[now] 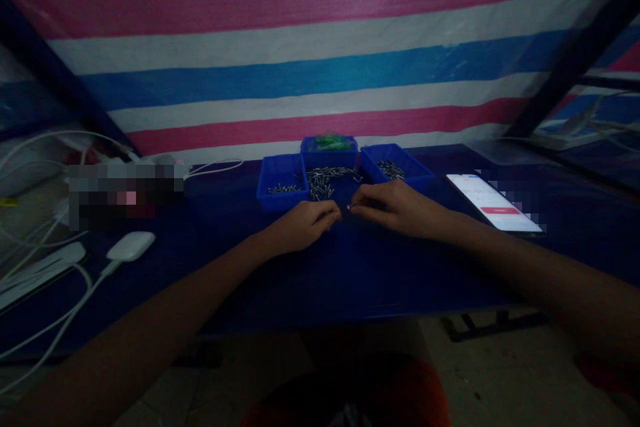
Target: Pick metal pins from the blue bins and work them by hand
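Note:
My left hand (306, 223) rests over the dark blue table in front of a pile of small metal pieces, perhaps screws (323, 181). Its thumb and fingers are pressed together; whatever they may hold is hidden. Just to the right, my right hand (393, 205) pinches a small shiny metal piece (350, 205) between thumb and fingertips. The two hands' fingertips nearly meet but stay apart. Beyond them stand a left blue bin (284, 200) and a right blue bin (423, 177), both with small metal pieces inside. A back blue bin (327, 159) contains green plastic-looking material (331, 141).
A lit phone (493, 203) lies on the table (345, 280) to the right. At the left are a white charger (131, 246), white cables (75, 307) and a blurred-out patch. A striped plastic sheet (310, 87) hangs behind the table.

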Available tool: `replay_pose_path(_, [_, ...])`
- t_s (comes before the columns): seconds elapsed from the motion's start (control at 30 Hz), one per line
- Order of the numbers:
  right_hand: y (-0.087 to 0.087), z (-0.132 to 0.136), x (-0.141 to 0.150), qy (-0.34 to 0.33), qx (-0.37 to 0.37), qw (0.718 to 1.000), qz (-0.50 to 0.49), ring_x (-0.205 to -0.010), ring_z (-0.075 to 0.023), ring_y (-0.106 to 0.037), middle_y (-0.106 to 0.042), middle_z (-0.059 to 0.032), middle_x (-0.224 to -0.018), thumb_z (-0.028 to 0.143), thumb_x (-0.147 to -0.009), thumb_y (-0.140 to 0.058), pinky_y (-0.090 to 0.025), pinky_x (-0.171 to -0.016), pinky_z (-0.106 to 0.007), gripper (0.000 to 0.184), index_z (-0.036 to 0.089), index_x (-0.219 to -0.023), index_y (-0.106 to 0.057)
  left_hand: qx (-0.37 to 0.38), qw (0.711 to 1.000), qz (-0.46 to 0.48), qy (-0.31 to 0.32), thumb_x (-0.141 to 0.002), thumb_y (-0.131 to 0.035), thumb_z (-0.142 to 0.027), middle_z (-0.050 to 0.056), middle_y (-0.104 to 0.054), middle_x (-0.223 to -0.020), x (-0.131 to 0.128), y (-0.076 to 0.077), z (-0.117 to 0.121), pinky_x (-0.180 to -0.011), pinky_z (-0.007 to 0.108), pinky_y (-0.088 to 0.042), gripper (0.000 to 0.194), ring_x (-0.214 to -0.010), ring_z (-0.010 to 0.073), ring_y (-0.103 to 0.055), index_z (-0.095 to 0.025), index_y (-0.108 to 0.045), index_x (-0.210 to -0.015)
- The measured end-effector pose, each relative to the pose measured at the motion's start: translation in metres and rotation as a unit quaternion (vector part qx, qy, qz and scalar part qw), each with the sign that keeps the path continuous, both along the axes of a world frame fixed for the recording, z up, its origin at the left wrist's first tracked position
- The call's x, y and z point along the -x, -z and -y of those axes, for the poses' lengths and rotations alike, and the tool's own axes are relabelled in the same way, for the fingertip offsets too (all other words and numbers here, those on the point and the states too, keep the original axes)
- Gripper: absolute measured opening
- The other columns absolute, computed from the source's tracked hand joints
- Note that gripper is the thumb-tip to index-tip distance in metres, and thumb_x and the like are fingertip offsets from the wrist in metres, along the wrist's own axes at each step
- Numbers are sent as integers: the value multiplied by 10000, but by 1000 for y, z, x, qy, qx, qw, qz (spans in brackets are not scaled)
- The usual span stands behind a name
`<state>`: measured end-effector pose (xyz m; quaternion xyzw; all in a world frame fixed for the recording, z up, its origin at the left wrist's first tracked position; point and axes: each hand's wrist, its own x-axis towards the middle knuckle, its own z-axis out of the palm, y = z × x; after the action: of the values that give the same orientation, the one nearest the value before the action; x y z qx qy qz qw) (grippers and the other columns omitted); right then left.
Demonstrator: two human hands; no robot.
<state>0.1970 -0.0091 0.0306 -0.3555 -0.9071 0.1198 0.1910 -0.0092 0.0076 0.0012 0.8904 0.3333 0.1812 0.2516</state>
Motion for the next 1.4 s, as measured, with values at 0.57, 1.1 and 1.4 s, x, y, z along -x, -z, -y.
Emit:
replay_pose_path(0.57, [1, -2, 2, 46, -38, 998, 4, -631, -128, -549, -608, -30, -702, 375, -872, -408, -360, -584, -260, 276, 158, -847, -577, -56, 998, -27, 19, -863, -404, -250, -11, -566, -660, 0, -1, -1, -551, 211, -352, 191, -577, 84, -497, -155, -567, -835])
replay_pose_path(1.1, [6, -6, -2, -10, -19, 993, 113, -664, -137, -559, -625, -54, -785, 278, -858, -424, -372, -598, -263, 196, 158, -910, -570, -190, 980, -48, -45, -821, -430, -247, -6, -560, -688, 4, -6, 0, -551, 222, -339, 166, -599, 90, -478, -168, -576, -821])
replay_pose_path(1.4, [8, -5, -3, 1, -28, 993, 118, -665, -142, -567, -631, -59, -781, 276, -869, -400, -376, -597, -267, 226, 153, -963, -564, -206, 978, -18, -43, -818, -450, -240, -3, -554, -702, 3, -7, 3, -565, 215, -362, 165, -603, 87, -477, -168, -596, -844])
